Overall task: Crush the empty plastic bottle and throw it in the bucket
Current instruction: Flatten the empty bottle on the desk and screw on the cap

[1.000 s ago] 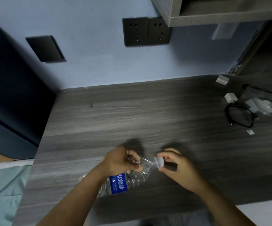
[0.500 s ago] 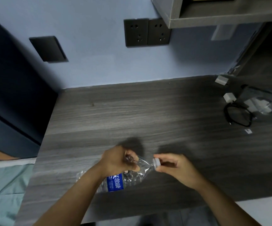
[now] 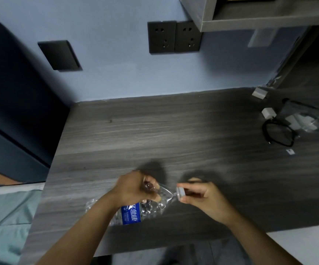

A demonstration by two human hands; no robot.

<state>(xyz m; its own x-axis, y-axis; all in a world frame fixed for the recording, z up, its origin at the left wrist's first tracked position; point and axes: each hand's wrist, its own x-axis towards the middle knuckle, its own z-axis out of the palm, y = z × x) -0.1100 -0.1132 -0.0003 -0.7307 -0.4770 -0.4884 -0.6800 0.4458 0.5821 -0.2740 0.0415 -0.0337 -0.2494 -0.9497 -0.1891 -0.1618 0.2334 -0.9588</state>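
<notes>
A clear plastic bottle (image 3: 134,212) with a blue label lies on its side near the front edge of the grey wooden desk (image 3: 174,131), neck pointing right. Its body looks crumpled. My left hand (image 3: 134,188) is clenched around the bottle's shoulder, just left of the neck. My right hand (image 3: 202,197) pinches the white cap (image 3: 179,192) at the mouth between thumb and fingers. I cannot tell whether the cap is on the thread or off it. No bucket is in view.
A coiled black cable (image 3: 278,133), a small white plug (image 3: 268,112) and a clear plastic bag (image 3: 307,117) lie at the desk's right side. Wall sockets (image 3: 174,37) and a shelf (image 3: 260,14) are above. A bed with a teal sheet (image 3: 4,222) borders the left.
Both hands and the bottle have shifted slightly left along the desk front. My right hand's fingers have turned around the cap. The bottle's body looks a little more squashed.
</notes>
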